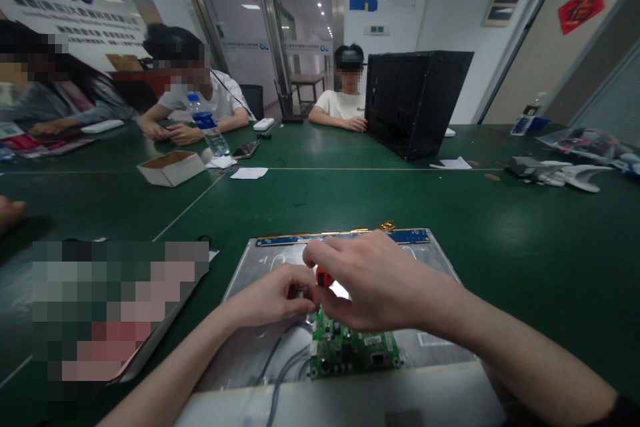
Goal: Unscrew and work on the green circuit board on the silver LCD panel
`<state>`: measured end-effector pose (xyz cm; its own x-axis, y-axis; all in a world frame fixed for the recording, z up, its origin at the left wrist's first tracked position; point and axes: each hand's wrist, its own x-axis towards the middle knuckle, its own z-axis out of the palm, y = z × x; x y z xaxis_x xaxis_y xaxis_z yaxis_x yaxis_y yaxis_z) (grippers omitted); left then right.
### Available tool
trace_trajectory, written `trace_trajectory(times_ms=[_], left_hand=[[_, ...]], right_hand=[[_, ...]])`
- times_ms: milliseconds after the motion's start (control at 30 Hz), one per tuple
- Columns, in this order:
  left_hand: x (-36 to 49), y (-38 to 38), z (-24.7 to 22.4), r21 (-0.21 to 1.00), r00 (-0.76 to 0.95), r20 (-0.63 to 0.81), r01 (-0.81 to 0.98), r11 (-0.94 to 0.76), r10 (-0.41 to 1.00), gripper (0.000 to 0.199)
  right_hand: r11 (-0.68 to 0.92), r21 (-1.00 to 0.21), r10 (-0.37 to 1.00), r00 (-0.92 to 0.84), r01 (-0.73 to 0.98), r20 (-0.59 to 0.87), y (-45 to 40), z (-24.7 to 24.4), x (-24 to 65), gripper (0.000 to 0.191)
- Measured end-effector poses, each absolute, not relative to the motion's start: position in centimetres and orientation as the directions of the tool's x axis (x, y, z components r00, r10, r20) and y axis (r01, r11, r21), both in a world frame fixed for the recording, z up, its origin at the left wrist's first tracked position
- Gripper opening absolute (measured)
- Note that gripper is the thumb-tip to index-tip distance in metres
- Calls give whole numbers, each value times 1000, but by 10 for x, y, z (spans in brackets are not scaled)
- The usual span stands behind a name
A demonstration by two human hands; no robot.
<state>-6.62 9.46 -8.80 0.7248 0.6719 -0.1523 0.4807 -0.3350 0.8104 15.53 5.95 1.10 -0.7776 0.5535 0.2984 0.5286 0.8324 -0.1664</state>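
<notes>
A metal panel (235,363), apparently the back of a screen, lies in front of me. On it sits a green circuit board (350,350), with grey cables (285,367) running off its left side. My right hand (375,280) is closed around a red-and-black screwdriver handle (324,276) above the board's upper left. The shaft and tip are hidden. Right beside it, my left hand (280,293) has its fingers pinched together at the board's corner; what they hold is hidden. A blue circuit strip (415,236) runs along the panel's far edge.
A dark framed item (145,340) lies at left. Across the green table (310,197) are an open box (173,169), a water bottle (209,125), a black computer case (415,103) and grey-white parts (555,172). Several people sit around; another hand (10,212) shows at left.
</notes>
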Motion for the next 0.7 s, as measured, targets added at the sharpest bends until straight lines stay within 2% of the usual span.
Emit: trace_trajectory(times_ms=[100,267,500,700], left_hand=[[-66,95,-89,811,723,-153,482,-333,674,8],[-65,94,-87,802,721,-123,477,-360,682,14],[-65,94,-85,804,721,-132,479,-352,681,9],[-64,93,-83,799,726,-117,474,-370,677,10]], right_hand=[[858,-170,513,-797,485,318,59,12,157,14],[827,-158,560,-765,539,318,62,9,157,21],[830,-162,556,-776,533,297,60,10,156,10],[840,-172,542,-777,515,320,62,10,155,17]])
